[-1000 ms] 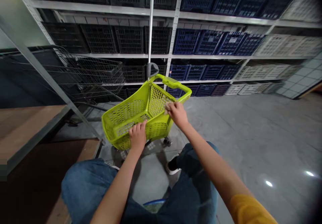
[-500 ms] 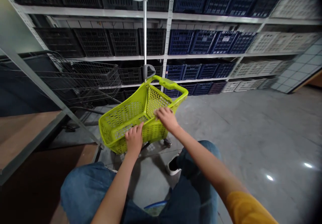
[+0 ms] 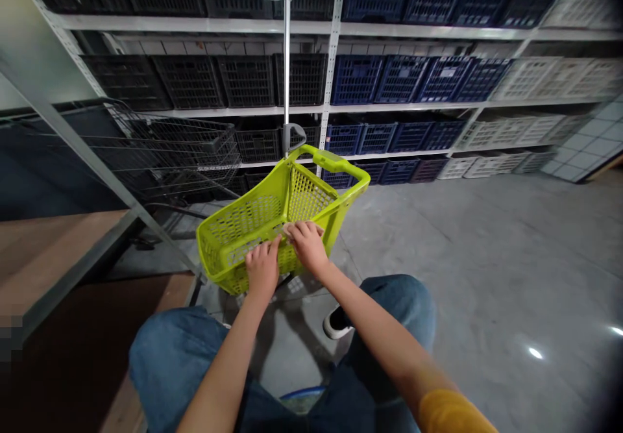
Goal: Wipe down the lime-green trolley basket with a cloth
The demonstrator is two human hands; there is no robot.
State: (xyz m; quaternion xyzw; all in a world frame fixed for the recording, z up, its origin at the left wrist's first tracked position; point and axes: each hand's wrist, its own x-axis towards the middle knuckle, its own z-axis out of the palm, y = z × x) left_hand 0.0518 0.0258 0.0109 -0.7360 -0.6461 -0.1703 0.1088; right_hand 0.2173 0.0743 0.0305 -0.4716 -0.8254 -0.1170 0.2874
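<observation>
A lime-green plastic shopping cart (image 3: 311, 189) stands in front of my knees, its basket inside bare and its side rim running under both hands. My left hand (image 3: 263, 267) is closed over the near rim, thumb pointing toward the other hand. Close to its right, my right hand (image 3: 307, 245) presses on the same rim with bent fingers. A small pale piece of cloth or tissue (image 3: 288, 230) peeks out from under those fingers; most of it is hidden by the hand.
Behind the cart, white metal shelving (image 3: 311, 110) holds rows of black, blue and white crates (image 3: 357, 79). A grey wire shopping cart (image 3: 209, 150) stands at the left, behind a slanting metal bar (image 3: 104, 170). A pole with a grey hook (image 3: 294, 136) rises beside the cart handle. Grey floor (image 3: 467, 245) extends right.
My right hand has slid left along the rim, away from the handle and close to my left hand. The left hand stays on the rim. The whole view has shifted slightly.
</observation>
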